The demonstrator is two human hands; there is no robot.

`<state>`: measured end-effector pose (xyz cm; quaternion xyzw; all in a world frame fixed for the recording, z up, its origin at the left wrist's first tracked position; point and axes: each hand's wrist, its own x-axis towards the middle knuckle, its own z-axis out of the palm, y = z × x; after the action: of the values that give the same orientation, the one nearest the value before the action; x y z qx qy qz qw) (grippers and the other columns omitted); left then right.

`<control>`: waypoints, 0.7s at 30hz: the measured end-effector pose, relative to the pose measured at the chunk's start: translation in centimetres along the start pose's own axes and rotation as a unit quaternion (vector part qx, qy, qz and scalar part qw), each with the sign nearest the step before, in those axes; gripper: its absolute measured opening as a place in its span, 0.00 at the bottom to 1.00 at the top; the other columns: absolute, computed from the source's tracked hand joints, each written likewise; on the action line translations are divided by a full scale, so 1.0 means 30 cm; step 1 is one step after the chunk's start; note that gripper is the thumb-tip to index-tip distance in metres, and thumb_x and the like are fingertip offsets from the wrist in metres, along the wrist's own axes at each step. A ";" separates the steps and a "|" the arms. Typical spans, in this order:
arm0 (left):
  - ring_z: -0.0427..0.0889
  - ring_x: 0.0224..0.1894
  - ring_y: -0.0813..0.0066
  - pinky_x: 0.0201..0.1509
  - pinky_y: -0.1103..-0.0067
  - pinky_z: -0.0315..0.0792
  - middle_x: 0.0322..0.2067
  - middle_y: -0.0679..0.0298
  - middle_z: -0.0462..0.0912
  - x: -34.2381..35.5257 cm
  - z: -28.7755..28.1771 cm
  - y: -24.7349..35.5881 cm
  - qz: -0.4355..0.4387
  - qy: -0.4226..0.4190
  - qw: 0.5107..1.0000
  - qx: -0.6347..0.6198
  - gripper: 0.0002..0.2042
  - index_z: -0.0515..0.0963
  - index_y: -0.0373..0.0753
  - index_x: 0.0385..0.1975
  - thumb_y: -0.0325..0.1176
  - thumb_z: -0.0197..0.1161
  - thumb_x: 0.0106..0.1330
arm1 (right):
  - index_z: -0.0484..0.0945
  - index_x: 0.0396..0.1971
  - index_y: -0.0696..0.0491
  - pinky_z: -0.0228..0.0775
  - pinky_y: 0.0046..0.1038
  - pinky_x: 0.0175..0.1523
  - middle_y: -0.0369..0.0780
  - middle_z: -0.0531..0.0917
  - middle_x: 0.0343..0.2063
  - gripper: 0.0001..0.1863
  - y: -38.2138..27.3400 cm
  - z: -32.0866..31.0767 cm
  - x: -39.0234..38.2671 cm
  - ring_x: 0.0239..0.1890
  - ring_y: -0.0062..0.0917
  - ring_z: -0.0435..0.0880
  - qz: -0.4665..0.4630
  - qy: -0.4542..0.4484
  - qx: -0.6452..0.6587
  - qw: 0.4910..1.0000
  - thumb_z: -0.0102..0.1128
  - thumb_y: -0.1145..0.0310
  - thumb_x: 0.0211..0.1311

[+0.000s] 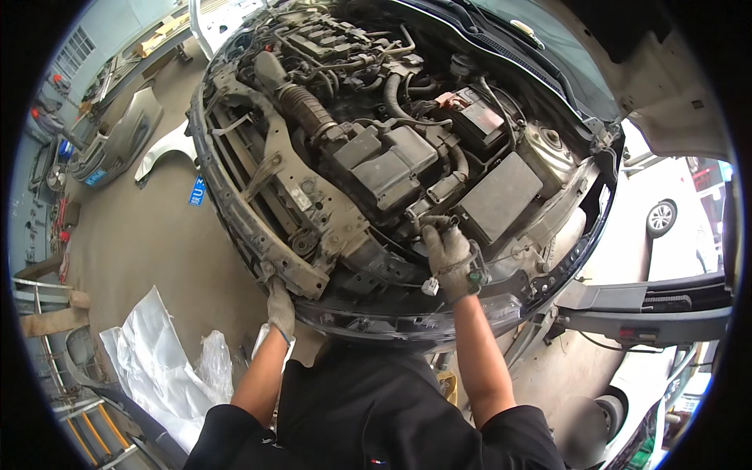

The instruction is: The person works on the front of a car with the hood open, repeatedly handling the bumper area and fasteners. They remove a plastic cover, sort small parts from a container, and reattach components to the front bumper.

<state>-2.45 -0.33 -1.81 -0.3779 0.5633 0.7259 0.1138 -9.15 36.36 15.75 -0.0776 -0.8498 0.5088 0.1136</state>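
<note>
An open engine bay of a car lies before me, its front end stripped. My right hand (449, 260), in a pale knitted glove, is closed at the near right corner of the bay on a wiring harness (476, 254). A white connector (430, 287) and a dark green connector (475, 278) hang beside my wrist. My left hand (280, 310), also gloved, reaches to the end of the metal front crossmember (294, 266); its fingers are mostly hidden there. Just beyond my right hand are the black air filter box (384, 168) and a flat black cover (501, 196).
The battery (474, 117) sits farther back at the right. A removed bumper (121, 145) and a white fender (168, 153) rest on the floor at left. Silvery sheeting (160, 360) lies near my left arm. A detached dark bumper part (642, 317) juts in from the right.
</note>
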 end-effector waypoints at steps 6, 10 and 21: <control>0.70 0.66 0.62 0.70 0.72 0.62 0.68 0.51 0.68 -0.144 0.027 0.115 0.100 0.085 0.987 0.094 0.34 0.64 0.28 0.69 0.55 0.45 0.78 | 0.80 0.48 0.56 0.78 0.34 0.45 0.46 0.87 0.32 0.13 -0.007 -0.031 -0.031 0.36 0.35 0.87 0.018 -0.019 -0.096 0.995 0.59 0.65 0.68; 0.75 0.62 0.57 0.66 0.70 0.67 0.60 0.47 0.75 -0.342 0.117 0.205 0.305 0.181 0.878 0.322 0.20 0.72 0.29 0.58 0.38 0.54 0.74 | 0.81 0.43 0.55 0.77 0.40 0.42 0.48 0.85 0.30 0.12 0.011 -0.031 -0.071 0.34 0.44 0.86 -0.126 0.015 -0.106 0.986 0.65 0.69 0.60; 0.75 0.61 0.37 0.65 0.58 0.72 0.61 0.35 0.72 -0.317 0.475 0.318 0.489 -0.032 0.683 0.542 0.18 0.80 0.28 0.51 0.22 0.54 0.61 | 0.80 0.41 0.54 0.76 0.43 0.42 0.47 0.85 0.30 0.12 0.004 -0.067 0.024 0.34 0.44 0.85 0.034 -0.108 -0.212 0.971 0.66 0.72 0.55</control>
<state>-7.53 11.79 12.73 0.1023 0.9592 0.2578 -0.0545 -9.30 38.31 16.64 -0.0734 -0.9424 0.3259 -0.0154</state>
